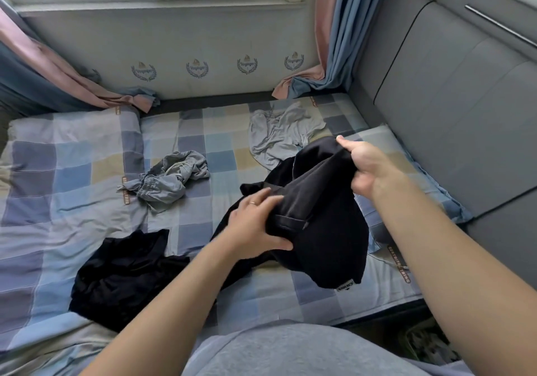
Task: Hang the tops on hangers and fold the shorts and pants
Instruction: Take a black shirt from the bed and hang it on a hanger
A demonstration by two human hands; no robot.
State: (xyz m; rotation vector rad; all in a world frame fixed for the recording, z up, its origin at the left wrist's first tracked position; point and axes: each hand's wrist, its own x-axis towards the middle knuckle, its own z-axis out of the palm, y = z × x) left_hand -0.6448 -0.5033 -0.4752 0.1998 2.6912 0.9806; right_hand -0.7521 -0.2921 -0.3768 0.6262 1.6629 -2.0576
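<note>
A black garment hangs lifted above the bed between both hands. My right hand grips its upper edge, raised at the right. Lower down, my left hand holds a hemmed edge of the same black cloth, thumb underneath. A second black garment lies crumpled on the bed at the near left. Crumpled grey shorts with an elastic waistband lie mid-bed. A light grey top is spread out further back, partly under the black garment.
The bed carries a checked blue, grey and beige sheet. A grey padded headboard runs along the right. Pink and blue curtains hang at the window wall behind. No hangers are in view.
</note>
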